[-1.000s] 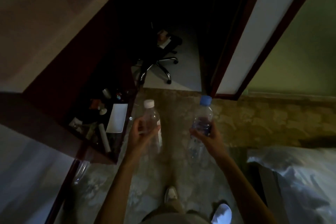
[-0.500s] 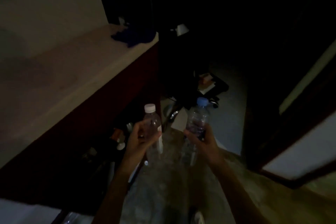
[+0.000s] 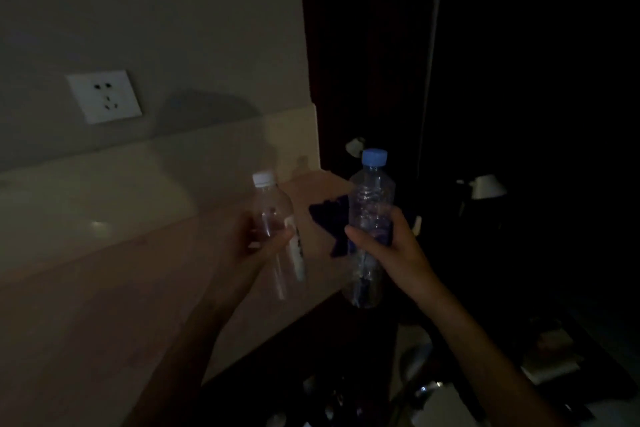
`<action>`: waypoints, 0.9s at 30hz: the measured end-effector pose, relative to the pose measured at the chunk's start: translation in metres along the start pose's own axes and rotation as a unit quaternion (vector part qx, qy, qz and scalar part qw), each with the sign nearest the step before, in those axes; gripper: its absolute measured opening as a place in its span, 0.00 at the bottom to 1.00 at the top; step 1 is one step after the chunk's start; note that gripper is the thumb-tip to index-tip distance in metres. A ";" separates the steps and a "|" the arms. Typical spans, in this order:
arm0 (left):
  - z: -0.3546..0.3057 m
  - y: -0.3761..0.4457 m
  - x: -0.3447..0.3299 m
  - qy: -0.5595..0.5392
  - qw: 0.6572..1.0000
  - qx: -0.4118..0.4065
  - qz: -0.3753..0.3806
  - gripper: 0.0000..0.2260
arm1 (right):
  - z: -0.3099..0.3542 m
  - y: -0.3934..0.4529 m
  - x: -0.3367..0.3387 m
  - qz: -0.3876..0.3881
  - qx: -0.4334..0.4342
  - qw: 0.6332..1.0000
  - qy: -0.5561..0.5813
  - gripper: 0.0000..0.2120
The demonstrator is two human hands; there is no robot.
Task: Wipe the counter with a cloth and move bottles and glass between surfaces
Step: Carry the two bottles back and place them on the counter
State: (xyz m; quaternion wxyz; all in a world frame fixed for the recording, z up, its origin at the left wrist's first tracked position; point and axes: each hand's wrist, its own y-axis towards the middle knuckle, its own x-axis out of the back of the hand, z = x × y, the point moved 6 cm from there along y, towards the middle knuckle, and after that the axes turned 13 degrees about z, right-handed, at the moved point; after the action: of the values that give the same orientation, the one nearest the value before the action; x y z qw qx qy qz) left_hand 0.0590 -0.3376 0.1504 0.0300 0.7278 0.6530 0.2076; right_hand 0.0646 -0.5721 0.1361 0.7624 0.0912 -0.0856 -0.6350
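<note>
My left hand point(image 3: 258, 241) is wrapped around the middle of the white-capped bottle point(image 3: 277, 229), and my right hand point(image 3: 388, 243) is clamped on the waist of the blue-capped bottle point(image 3: 370, 218), both upright, side by side but not touching. Both look clear and nearly empty, so I judge them light, thin-walled and easy to crush; a grip at mid-body, where I have them, should steady them, though an empty bottle will tip readily once set down. Below my left hand the counter point(image 3: 121, 288) runs out toward nine o'clock. At twelve o'clock, between the bottles and farther off, the dark cloth point(image 3: 329, 215) lies crumpled near the counter's end. Past it, toward ten o'clock, a wall socket point(image 3: 104, 96) sits above the backsplash.
</note>
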 end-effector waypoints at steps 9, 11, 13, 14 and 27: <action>0.054 0.192 0.046 0.024 0.996 0.034 -0.078 0.20 | -0.002 0.234 0.017 0.029 0.048 0.995 -0.088 0.23; 0.068 0.220 0.045 0.027 0.994 0.053 -0.092 0.22 | -0.016 0.277 0.020 0.040 0.046 0.990 -0.127 0.25; 0.080 0.243 0.042 0.044 0.991 0.070 -0.101 0.20 | -0.034 0.316 0.024 0.058 0.041 0.987 -0.141 0.26; 0.086 0.253 0.039 0.053 0.990 0.075 -0.106 0.19 | -0.044 0.333 0.026 0.062 0.037 0.987 -0.143 0.26; 0.117 0.302 -0.003 0.143 0.973 0.073 -0.168 0.18 | -0.097 0.405 0.024 0.114 0.060 0.986 -0.108 0.31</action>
State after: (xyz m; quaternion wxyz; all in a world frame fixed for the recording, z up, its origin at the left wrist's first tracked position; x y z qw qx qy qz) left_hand 0.3819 -0.3574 0.1380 -0.0820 0.5703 0.7770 0.2534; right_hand 0.4782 -0.5212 0.1424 0.8092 0.0575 -0.2149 -0.5438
